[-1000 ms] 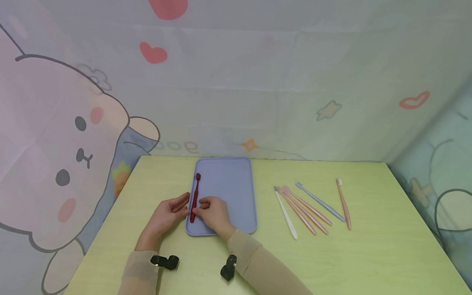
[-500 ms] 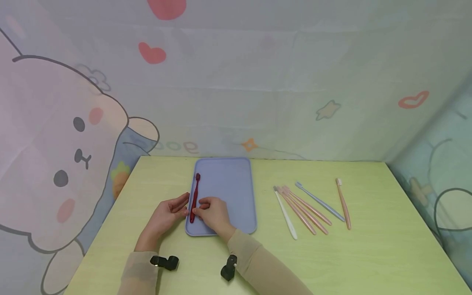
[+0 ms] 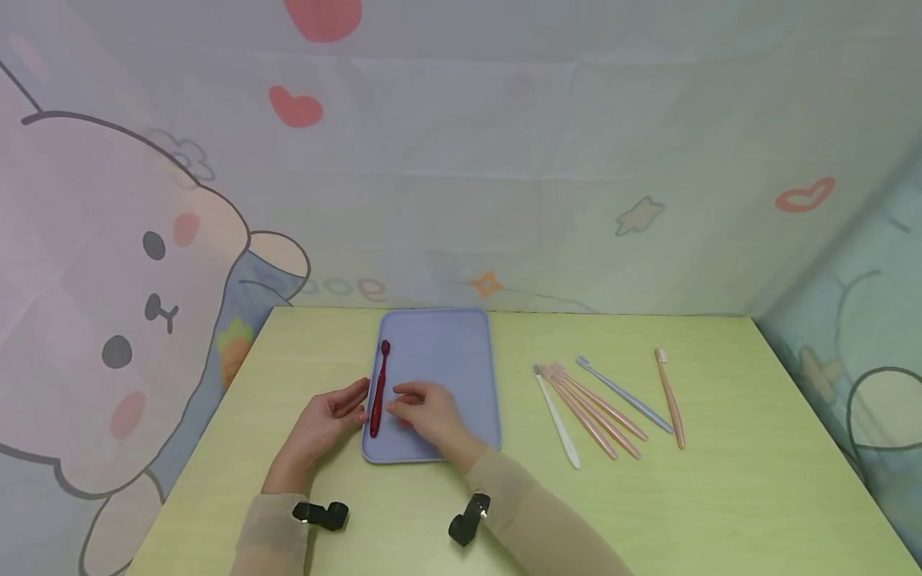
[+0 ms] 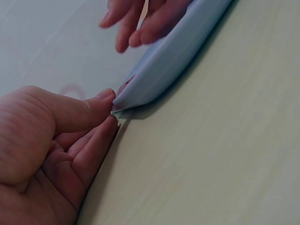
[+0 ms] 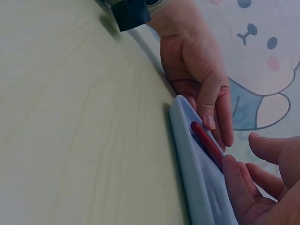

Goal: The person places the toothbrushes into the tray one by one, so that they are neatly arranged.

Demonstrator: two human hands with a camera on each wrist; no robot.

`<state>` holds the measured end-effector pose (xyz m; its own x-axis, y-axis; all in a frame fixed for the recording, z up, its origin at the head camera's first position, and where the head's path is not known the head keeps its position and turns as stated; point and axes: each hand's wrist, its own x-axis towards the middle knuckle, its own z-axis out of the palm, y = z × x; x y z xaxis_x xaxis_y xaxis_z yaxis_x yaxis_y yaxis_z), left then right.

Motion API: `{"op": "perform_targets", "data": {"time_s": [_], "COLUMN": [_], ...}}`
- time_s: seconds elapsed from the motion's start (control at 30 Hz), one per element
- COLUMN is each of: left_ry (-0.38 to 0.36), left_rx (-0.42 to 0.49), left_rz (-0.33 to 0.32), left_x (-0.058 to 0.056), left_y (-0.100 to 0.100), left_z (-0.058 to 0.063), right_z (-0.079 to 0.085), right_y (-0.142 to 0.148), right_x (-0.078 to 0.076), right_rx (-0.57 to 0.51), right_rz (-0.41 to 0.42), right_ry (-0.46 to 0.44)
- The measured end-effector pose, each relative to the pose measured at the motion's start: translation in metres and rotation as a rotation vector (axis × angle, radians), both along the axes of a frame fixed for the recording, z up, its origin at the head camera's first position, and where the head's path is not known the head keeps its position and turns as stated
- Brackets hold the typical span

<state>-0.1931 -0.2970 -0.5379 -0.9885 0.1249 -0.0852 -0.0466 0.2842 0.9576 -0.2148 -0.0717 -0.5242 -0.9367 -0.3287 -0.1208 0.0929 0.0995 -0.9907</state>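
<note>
A dark red toothbrush (image 3: 378, 394) lies lengthwise along the left side of a lavender-blue tray (image 3: 454, 360). At the tray's left edge, my left hand (image 3: 326, 428) pinches the rim between thumb and fingers, which the left wrist view shows close up. My right hand (image 3: 434, 418) hovers over the tray just right of the toothbrush handle, its fingers relaxed and holding nothing. In the right wrist view the red handle (image 5: 206, 143) rests inside the tray, near the right hand's fingertips; its head end is hidden there.
Right of the tray lie a white toothbrush (image 3: 558, 420), several pink ones (image 3: 598, 412), a blue one (image 3: 627, 394) and an orange-brown one (image 3: 671, 400). They rest on the pale yellow table (image 3: 756, 496). A printed cloth (image 3: 504, 160) stands behind the table.
My right hand has let go of the red toothbrush's handle and moved slightly right, its fingers loosening. The toothbrush stays in the tray, and my left hand keeps its place at the rim.
</note>
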Motion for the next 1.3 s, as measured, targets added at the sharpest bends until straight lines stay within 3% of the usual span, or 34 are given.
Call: {"op": "perform_targets", "data": {"time_s": [0.2, 0.57, 0.87, 1.3], "left_ry": [-0.005, 0.007, 0.002, 0.012], "left_rx": [0.006, 0.007, 0.021, 0.028], "left_rz": [0.005, 0.002, 0.002, -0.002], "left_x": [0.0, -0.002, -0.001, 0.0], "left_y": [0.0, -0.002, -0.005, -0.005], "left_z": [-0.001, -0.003, -0.004, -0.005], "right_z": [0.009, 0.019, 0.022, 0.023], "right_y": [0.026, 0.091, 0.142, 0.201], "right_x": [-0.005, -0.02, -0.015, -0.011], "right_rx": [-0.071, -0.057, -0.041, 0.025], "right_rz": [0.011, -0.035, -0.098, -0.118], "right_ry": [-0.005, 0.045, 0.06, 0.067]}}
